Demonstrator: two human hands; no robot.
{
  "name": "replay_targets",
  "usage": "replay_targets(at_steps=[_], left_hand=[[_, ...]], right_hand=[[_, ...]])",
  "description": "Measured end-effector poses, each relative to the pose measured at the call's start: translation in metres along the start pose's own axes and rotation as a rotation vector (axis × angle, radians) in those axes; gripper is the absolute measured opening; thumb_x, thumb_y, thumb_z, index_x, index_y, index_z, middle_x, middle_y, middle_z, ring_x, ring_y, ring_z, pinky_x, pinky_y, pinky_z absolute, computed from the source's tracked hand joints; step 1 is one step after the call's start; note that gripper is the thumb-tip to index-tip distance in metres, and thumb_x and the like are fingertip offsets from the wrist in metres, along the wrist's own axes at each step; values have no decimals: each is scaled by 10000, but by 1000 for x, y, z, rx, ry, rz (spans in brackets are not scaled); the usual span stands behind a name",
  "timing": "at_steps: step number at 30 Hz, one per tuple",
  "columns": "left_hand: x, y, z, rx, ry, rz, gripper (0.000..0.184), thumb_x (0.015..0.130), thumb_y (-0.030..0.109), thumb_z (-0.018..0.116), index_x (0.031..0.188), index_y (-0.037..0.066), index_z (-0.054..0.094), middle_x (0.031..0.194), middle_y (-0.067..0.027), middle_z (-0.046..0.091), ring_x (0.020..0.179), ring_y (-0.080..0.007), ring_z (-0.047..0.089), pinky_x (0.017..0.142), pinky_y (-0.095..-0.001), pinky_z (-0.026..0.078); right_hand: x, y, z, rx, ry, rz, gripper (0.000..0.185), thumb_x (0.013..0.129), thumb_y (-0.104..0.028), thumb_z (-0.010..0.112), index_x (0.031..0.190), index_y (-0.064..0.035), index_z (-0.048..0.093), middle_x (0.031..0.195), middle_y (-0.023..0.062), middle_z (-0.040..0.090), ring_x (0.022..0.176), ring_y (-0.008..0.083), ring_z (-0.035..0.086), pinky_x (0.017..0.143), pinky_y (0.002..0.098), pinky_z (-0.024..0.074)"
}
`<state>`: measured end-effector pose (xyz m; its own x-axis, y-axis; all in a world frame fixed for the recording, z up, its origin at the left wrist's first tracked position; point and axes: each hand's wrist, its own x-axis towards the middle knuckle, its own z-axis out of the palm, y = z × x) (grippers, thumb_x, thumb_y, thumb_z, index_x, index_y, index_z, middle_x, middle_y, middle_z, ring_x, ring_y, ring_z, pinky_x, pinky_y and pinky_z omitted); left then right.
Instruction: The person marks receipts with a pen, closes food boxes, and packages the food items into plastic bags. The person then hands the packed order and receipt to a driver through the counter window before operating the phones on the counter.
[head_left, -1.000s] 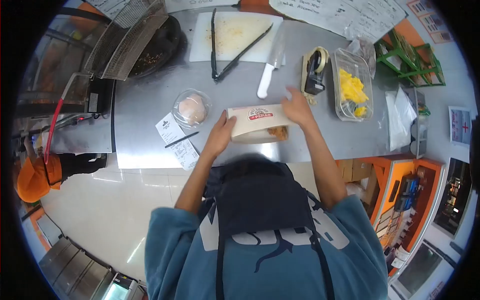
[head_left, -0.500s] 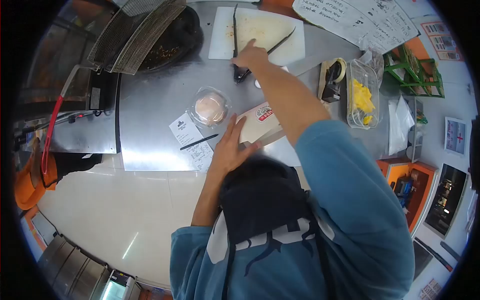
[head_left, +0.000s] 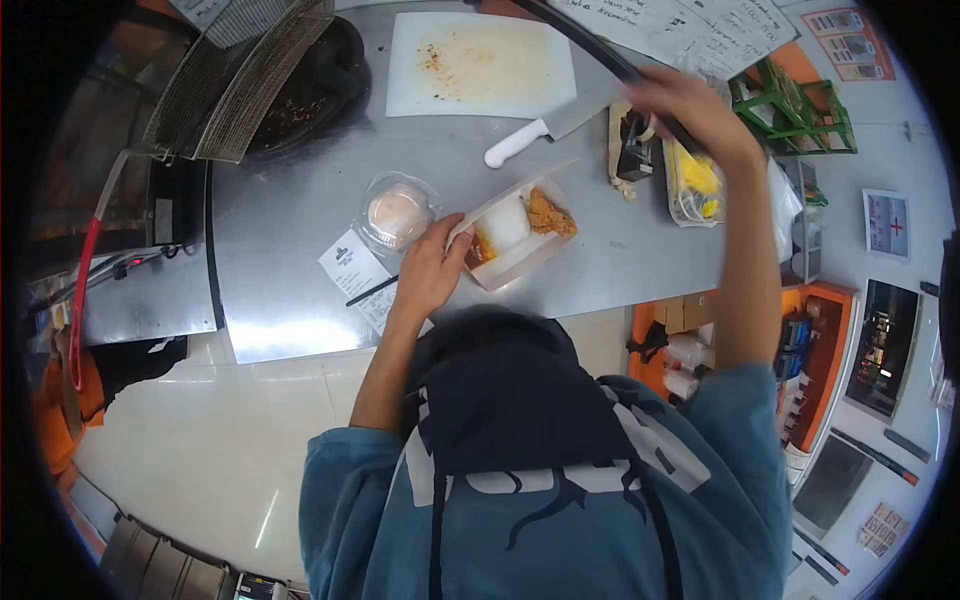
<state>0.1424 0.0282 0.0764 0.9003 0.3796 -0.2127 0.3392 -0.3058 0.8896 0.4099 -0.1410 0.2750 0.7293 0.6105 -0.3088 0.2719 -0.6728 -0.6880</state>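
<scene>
Takeaway box: lid now open, food exposed; sits on the near middle of the worktop, between round clear tub and rectangular container.
Change: black tongs are off the cutting board and up in the right hand; the box inside can now be reached from above.
Left hand: grasping the box's left wall, fingers bent over its edge.
Right hand: clenched round the tongs, raised at far right above the knife tip; blurred, exact finger placement cannot be told.
Food in box: 1 mound of white rice, 1 visible piece of fried chicken at the right, 1 patch of orange-red sauce at the left.
Tools: 1 tongs, 1 white-handled knife lying at the board's near right, 1 board, 1 tape dispenser, 1 pen.
Clear containers: 2; round tub left of the box, rectangular container with yellow contents at right, partly behind the right arm; number of yellow pieces cannot be told.
Paper: receipt at near left, pen across it; 1 or 2 slips, unclear.
</scene>
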Motion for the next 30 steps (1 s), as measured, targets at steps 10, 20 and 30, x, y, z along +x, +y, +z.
replay_targets(at_steps=[10,20,30], left_hand=[[20,-7,0,1,36,-87,637,975,483,430,1207,-96,561,1080,-329,620,1088,-445,581,943,-436,435],[14,0,-8,59,9,15,536,997,445,393,1116,-32,606,969,-294,650,956,-453,613,854,-472,454],[16,-3,-9,10,-15,9,517,992,432,402,1139,-20,605,979,-277,656,967,-441,615,866,-468,455]], right_hand=[[-215,-5,-20,-467,-193,222,424,760,-211,687,1087,47,602,785,176,626,725,281,613,691,352,479],[-126,-2,61,-842,-365,219,436,816,-343,585,985,57,624,751,205,645,784,362,643,731,432,501],[-86,-22,31,-672,-536,362,429,799,-365,612,921,43,660,647,156,609,634,274,617,624,385,473]])
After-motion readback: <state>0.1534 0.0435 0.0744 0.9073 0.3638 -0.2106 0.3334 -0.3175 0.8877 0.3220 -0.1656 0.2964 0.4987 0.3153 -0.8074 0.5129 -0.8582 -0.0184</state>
